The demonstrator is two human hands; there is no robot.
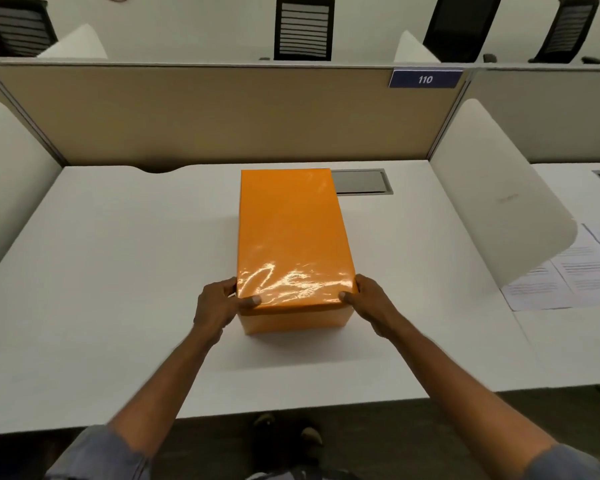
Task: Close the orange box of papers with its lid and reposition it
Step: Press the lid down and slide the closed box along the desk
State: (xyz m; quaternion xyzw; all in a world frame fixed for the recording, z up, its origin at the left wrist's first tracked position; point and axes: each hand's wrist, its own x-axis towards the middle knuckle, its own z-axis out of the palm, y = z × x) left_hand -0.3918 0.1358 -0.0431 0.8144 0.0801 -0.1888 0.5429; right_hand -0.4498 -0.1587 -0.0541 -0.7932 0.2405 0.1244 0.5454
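Note:
The orange box (297,320) stands lengthwise in the middle of the white desk (118,271), with its glossy orange lid (290,230) sitting on top and covering it. The papers inside are hidden. My left hand (219,306) grips the near left corner, thumb on the lid and fingers down the side. At the near right corner, my right hand (371,303) holds the same way. Both hands touch the lid's front edge.
A grey cable hatch (362,181) lies in the desk just behind the box on the right. Beige partitions (222,116) close off the back. A white divider (499,209) stands at the right, with printed sheets (568,271) on the neighbouring desk.

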